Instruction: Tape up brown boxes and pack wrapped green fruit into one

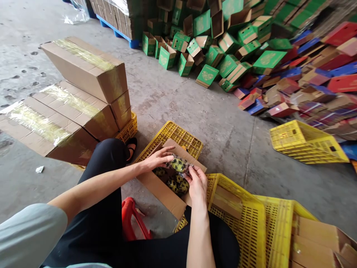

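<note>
Between my two hands is a yellow-green item in black-spotted plastic wrapping (178, 165); the wrapping hides what it is. My right hand (197, 182) pinches the right end of the plastic. At the other end, my left hand (159, 159) grips the wrapping with its thumb side, its other fingers stretched forward. Just below them stands an open cardboard box (160, 193) with several similar spotted items (178, 184) inside. An upturned yellow crate (181, 136) lies under and behind the box.
Taped cartons (83, 108) are stacked on the left. Yellow crates (245, 219) holding cardboard stand at the right, beside my knee. A red stool (132, 219) is below me. Green boxes (208, 74) and red and blue boxes (287, 108) lie heaped behind; another yellow crate (306, 143) sits at right.
</note>
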A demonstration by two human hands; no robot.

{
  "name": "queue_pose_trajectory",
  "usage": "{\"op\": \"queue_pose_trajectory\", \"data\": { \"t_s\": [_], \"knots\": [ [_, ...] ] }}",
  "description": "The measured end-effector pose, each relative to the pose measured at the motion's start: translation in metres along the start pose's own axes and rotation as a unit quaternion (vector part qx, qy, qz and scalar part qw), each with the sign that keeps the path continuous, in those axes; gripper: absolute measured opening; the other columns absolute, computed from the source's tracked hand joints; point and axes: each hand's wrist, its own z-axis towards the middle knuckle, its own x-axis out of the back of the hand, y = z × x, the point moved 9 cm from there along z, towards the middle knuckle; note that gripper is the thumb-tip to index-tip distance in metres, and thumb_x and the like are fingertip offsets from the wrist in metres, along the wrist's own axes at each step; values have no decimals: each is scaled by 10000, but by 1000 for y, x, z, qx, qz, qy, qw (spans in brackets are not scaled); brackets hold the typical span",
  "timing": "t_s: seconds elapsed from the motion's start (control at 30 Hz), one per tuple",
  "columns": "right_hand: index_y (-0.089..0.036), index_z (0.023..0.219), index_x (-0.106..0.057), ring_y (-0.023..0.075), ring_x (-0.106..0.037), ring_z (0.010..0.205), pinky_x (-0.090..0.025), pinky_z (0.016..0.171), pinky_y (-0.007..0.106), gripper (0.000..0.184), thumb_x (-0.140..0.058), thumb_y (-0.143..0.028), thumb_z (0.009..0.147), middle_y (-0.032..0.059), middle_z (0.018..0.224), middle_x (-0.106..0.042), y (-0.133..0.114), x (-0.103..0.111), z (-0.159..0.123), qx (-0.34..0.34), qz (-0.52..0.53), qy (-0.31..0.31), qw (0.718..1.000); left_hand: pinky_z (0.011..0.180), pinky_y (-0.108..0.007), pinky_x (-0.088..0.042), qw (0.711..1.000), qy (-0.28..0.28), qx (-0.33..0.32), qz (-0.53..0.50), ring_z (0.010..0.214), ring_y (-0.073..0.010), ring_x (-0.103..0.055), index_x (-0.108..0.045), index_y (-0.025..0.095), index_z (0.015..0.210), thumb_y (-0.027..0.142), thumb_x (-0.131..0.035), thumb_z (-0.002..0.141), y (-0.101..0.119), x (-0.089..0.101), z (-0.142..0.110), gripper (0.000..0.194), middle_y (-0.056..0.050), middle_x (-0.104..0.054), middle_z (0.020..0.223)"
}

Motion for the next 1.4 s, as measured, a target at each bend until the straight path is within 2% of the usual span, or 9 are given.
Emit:
{"op": "queue_pose_trajectory", "data": {
  "t_s": [0.1, 0.27, 0.47, 0.67, 0.83, 1.07, 1.17, 1.27, 1.4],
  "knots": [
    [-243, 1059, -728, 214, -700, 983, -583, 672, 265, 478, -889, -477, 675, 52, 1153, -746, -4, 2, -2, 13, -17, 4, 1000, 927, -378, -562, 999, -42, 17, 12, 1130, -267, -680, -649, 232, 1407, 416, -969, 685, -5, -7, 1, 811, -124, -681, 1329],
    [-296, 1322, -689, 252, -694, 1119, -619, 744, 308, 588, -810, -524, 794, 73, 1440, -641, -14, -7, -6, 57, -94, -51, 993, 946, -385, -562, 999, -19, 49, -4, 1073, -252, -715, -692, 205, 1355, 415, -973, 678, -17, -2, 4, 762, -113, -725, 1275],
    [-259, 1184, -773, 301, -662, 1236, -618, 944, 421, 461, -846, -431, 763, 86, 1522, -587, -15, -11, -4, 94, -79, -79, 989, 943, -361, -569, 998, 32, 60, -4, 1059, -233, -725, -715, 201, 1312, 421, -979, 661, -15, 9, 2, 736, -99, -740, 1249],
    [-272, 1140, -784, 301, -640, 1288, -598, 995, 447, 364, -790, -424, 810, 72, 1539, -577, -17, -7, -3, 97, -60, -71, 991, 900, -317, -582, 996, 31, 83, -9, 997, -206, -725, -758, 167, 1201, 424, -971, 663, -17, 9, 1, 633, -101, -756, 1155],
    [-240, 1162, -763, 286, -675, 1216, -559, 1049, 455, 382, -728, -489, 874, 100, 1301, -733, -23, -17, -6, 148, -164, -115, 968, 860, -296, -602, 991, 53, 117, -42, 879, -168, -726, -762, 153, 1025, 453, -960, 658, -26, 15, 5, 514, -71, -756, 1017],
    [-206, 978, -721, 251, -716, 894, -581, 885, 411, 416, -740, -602, 853, 79, 972, -768, -19, -3, 3, 152, -217, -55, 963, 821, -379, -598, 985, 25, 160, 66, 928, -263, -737, -745, 156, 1058, 856, -690, 738, -25, 11, 0, 772, -121, -759, 1010],
    [-213, 983, -714, 249, -708, 887, -570, 878, 404, 417, -738, -610, 857, 68, 965, -762, -16, -1, 4, 141, -216, -61, 964, 867, -370, -561, 973, 26, 76, 217, 980, -295, -706, -789, 153, 1024, 831, -700, 756, 0, 13, 1, 735, -108, -748, 987],
    [-224, 977, -717, 246, -704, 899, -559, 883, 387, 400, -741, -606, 859, 55, 962, -765, -17, -6, 1, 141, -213, -78, 964, 985, -364, -509, 941, 56, -70, 327, 1140, -320, -655, -773, 206, 1221, 667, -836, 743, 37, 12, 0, 667, -99, -721, 1144],
    [-224, 947, -719, 230, -690, 863, -552, 839, 353, 382, -747, -594, 858, 38, 914, -761, -18, -23, -6, 142, -225, -114, 957, 1065, -354, -471, 919, -52, -159, 357, 1247, -295, -628, -587, 274, 1491, 535, -866, 783, 49, -12, -4, 805, -87, -667, 1358]
  ]
}}
